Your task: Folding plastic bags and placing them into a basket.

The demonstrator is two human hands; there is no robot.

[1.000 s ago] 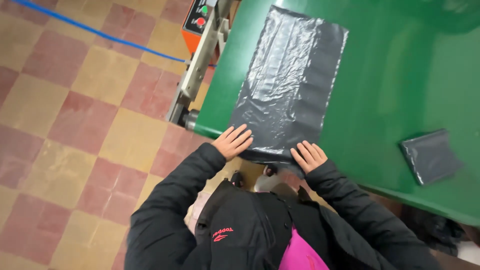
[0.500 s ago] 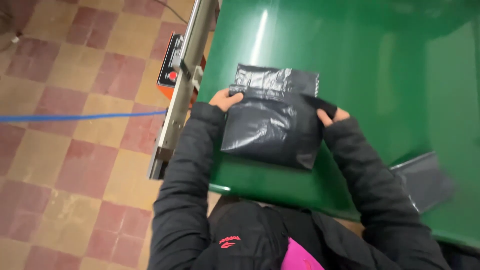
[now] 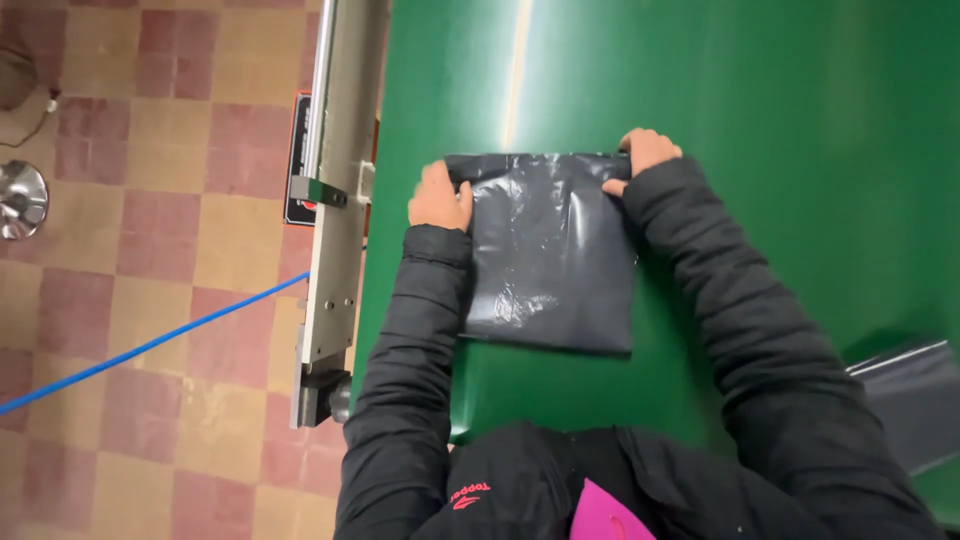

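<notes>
two bare hands work a folded black plastic bag (image 3: 548,255) lying flat on the green tabletop (image 3: 760,90). left hand (image 3: 440,198) sits at the bag's upper left corner, fingers curled down over the far edge, grip clenched on the plastic there. right hand (image 3: 645,155) is at the upper right corner, fingers wrapped around the edge, grip likewise closed on the bag. both forearms in black padded jacket sleeves (image 3: 745,320) run along the bag's two sides, left sleeve overlapping its left margin.

bag: squarish, glossy, creased, with a crumpled shiny patch near its lower left. near edge lies square to the person, well inside the tabletop's near rim. far edge shows a doubled fold line running between the two hands.

around it: second dark plastic bag (image 3: 915,395) at the right edge of view, partly cut off, well apart from the first. metal rail (image 3: 335,190) runs along the tabletop's left side, with a dark control panel (image 3: 297,160) just beside it. floor of red and tan checkered tiles (image 3: 160,240). blue cable (image 3: 150,345) crosses the floor diagonally toward the rail. shiny round metal base (image 3: 20,200) at far left.
</notes>
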